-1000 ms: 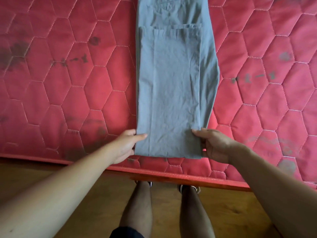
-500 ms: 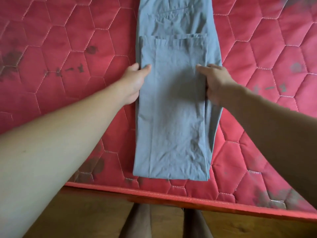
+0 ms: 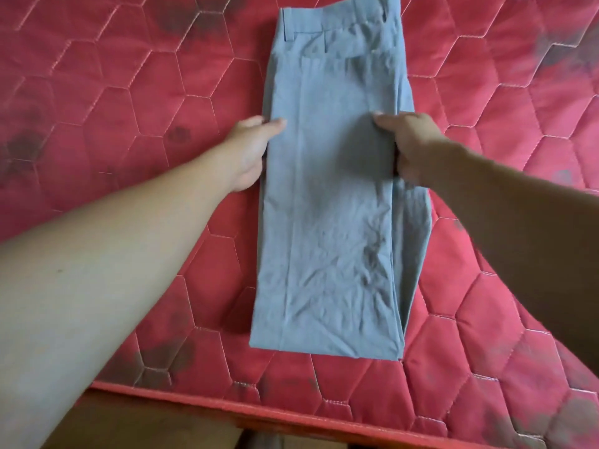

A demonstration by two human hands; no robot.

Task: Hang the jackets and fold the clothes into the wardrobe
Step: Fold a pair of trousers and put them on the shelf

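- The bed's red mattress (image 3: 97,92) is soft and puffy, sewn in six-sided shapes, with dark smudges.
- My left hand (image 3: 249,150) is halfway up the left edge of the trousers (image 3: 330,205). My thumb is on top and my other fingers are tucked under, pinching the cloth.
- The grey trousers lie flat on the mattress, folded long and thin. The cloth is thin and crinkly.
- My right hand (image 3: 411,144) pinches the right edge, fingers curled round it.
- I think I am mid-fold. Next, both hands must lift together and keep the edges even.
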